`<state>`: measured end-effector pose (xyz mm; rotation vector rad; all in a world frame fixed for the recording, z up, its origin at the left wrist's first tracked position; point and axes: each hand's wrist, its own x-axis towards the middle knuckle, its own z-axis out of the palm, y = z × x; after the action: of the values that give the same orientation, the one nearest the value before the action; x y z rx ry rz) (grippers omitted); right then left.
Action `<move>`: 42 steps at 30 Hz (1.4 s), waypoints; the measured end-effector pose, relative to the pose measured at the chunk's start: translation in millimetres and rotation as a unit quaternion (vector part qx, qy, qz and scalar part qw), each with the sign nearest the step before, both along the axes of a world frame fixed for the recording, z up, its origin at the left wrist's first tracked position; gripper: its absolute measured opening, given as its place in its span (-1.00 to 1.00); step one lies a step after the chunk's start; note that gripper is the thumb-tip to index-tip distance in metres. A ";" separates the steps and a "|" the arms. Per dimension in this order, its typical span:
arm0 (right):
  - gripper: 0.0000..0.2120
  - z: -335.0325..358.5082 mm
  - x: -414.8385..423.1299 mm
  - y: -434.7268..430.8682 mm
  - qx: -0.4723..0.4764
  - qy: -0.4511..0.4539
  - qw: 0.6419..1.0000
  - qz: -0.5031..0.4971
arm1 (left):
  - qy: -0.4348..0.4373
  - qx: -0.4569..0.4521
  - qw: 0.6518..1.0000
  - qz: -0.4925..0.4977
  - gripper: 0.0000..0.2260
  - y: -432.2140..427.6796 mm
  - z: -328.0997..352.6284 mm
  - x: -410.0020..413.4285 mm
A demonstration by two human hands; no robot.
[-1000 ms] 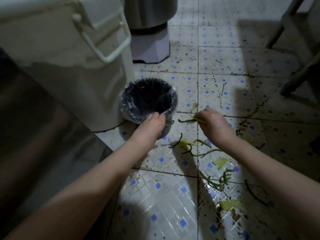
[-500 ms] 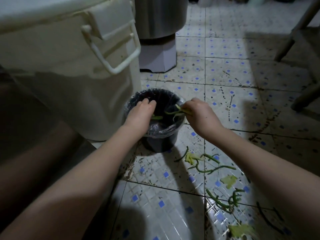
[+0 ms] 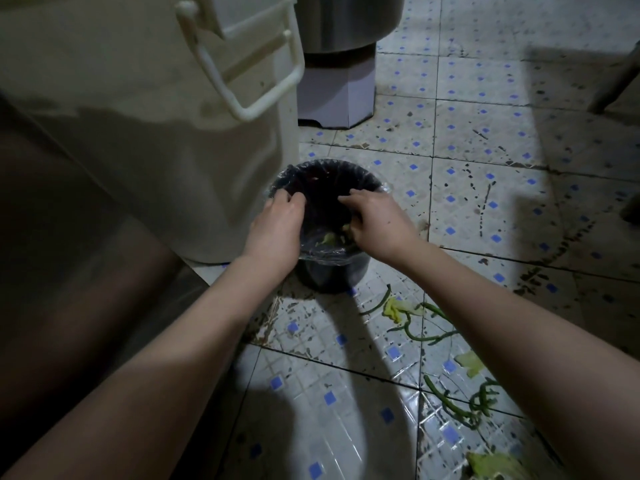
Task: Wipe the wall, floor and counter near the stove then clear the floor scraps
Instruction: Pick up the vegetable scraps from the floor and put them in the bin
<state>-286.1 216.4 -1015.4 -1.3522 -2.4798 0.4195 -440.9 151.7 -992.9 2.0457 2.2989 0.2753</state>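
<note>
In the head view, a small dark bin (image 3: 329, 277) lined with a clear liner (image 3: 322, 252) was seen at the centre of the frame. It was stood on the tiled floor (image 3: 311, 393), just beside a large cream container (image 3: 138, 150) at the upper left. The left hand (image 3: 277, 226) was laid on the bin's left rim, with its fingers curled over the edge and clenched on it. The right hand (image 3: 379, 221) was held over the bin's mouth with fingers loosely bent; whether anything was grasped in it could not be told. A few pale green pieces were visible inside the bin beneath that hand. Green scraps (image 3: 426, 329), stems and leaf bits, were scattered on the floor at the lower right, near the bin but apart from it. A metal drum (image 3: 346, 22) on a pale base was set at the upper centre.
</note>
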 end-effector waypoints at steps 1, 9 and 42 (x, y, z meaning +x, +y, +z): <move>-0.54 -2.0 2.7 -1.5 0.008 -0.005 1.000 -0.002 | 0.001 0.000 1.000 -0.004 -0.65 -0.6 -0.4 1.8; -0.64 -8.8 54.1 -14.8 0.051 -0.007 0.997 -0.053 | 0.020 0.009 0.998 -0.057 -0.69 -1.9 -4.1 37.4; -0.64 -128.7 202.0 -72.1 -0.134 -0.146 0.970 -0.141 | 0.026 -0.236 0.957 -0.168 -0.36 -14.0 -189.7 143.5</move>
<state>-84.1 144.3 -1144.1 -1.9722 -2.4615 0.5362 -297.5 137.7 -1182.6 2.1354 1.7597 -0.3167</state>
